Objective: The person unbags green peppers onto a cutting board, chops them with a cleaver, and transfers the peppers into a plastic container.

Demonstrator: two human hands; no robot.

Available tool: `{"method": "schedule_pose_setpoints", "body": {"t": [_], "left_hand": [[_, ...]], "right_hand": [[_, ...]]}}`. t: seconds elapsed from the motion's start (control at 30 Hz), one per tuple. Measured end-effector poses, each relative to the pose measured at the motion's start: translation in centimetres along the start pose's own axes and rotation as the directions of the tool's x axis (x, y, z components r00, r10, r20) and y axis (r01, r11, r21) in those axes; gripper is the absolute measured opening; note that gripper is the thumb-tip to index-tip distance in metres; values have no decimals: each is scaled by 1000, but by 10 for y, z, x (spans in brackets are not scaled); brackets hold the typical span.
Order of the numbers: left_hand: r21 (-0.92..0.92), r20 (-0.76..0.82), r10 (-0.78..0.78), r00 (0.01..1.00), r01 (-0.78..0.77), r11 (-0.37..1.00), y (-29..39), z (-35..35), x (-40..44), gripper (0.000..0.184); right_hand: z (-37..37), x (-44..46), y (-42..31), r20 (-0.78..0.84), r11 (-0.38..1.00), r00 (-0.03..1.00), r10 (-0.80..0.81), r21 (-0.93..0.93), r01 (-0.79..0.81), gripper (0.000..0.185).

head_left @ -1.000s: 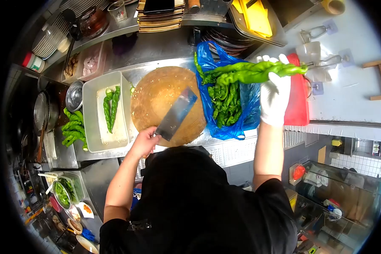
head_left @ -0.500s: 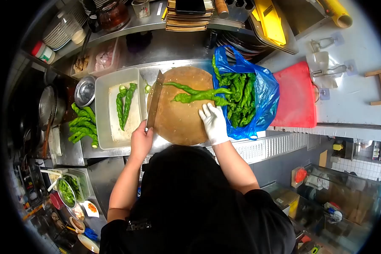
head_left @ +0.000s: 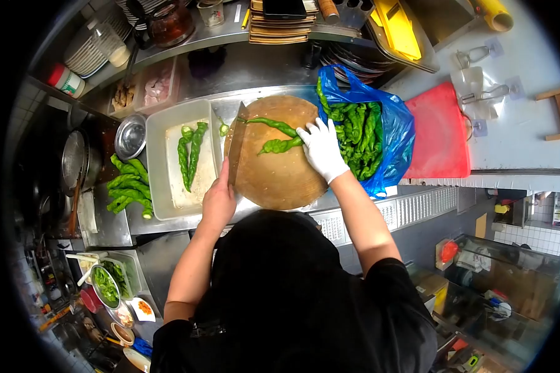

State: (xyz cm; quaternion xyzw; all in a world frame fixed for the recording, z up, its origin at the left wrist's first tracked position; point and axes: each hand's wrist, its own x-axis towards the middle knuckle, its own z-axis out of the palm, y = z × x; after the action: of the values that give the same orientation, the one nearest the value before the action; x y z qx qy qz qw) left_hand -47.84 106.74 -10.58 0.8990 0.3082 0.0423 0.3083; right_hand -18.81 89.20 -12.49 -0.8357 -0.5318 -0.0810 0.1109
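Observation:
In my bare left hand (head_left: pixel 219 202), the fingers are closed round the handle of a cleaver (head_left: pixel 236 140). The blade points away from me over the left edge of a round wooden chopping board (head_left: pixel 277 177). My right hand (head_left: pixel 323 149), in a white glove, lies over the right ends of two long green peppers (head_left: pixel 281 146) on the board. Its fingers look spread, and the pepper ends beneath are hidden. Just right of that hand, a blue plastic bag (head_left: pixel 399 133) holds several more green peppers (head_left: pixel 362 133).
Left of the board, a clear plastic tub (head_left: pixel 157 186) contains green peppers (head_left: pixel 193 152). Further left are more peppers (head_left: pixel 129 189) and a metal bowl (head_left: pixel 130 135). A red cutting board (head_left: pixel 435 133) lies right of the bag. Above runs a shelf with stacked trays (head_left: pixel 283 31).
My right hand has moved up and left, from beside the peppers' ends onto them. My left hand still grips the cleaver, now slightly higher. The view has shifted a little.

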Motion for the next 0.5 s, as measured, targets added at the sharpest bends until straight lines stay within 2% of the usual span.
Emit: {"method": "schedule_pose_setpoints", "body": {"t": [0.03, 0.13, 0.17, 0.2, 0.27, 0.4, 0.5], "left_hand": [[0, -2, -4, 1000, 4, 1000, 1, -2, -1, 84], [3, -52, -1, 999, 1, 1000, 9, -9, -8, 82], [11, -89, 18, 996, -17, 1000, 11, -11, -15, 81], [21, -121, 36, 992, -34, 999, 13, -13, -22, 81], [54, -104, 49, 993, -44, 998, 17, -17, -35, 80], [150, -31, 25, 999, -20, 989, 16, -8, -49, 83], [155, -45, 32, 998, -24, 988, 18, -9, -53, 82]], "right_hand": [[1, 4, 4, -45, 998, 998, -49, -30, 48, 37], [-24, 12, -2, 230, 995, 973, -27, 100, 4, 31], [-29, 4, -12, 108, 983, 994, -30, 182, 10, 28], [-29, -1, -21, 96, 952, 995, 19, 304, -47, 27], [-26, -2, -33, 229, 901, 973, 28, 416, -124, 27], [-8, -6, -48, 298, 871, 949, 104, 433, -232, 27], [-8, -8, -54, 326, 850, 932, 158, 435, -296, 27]]}}
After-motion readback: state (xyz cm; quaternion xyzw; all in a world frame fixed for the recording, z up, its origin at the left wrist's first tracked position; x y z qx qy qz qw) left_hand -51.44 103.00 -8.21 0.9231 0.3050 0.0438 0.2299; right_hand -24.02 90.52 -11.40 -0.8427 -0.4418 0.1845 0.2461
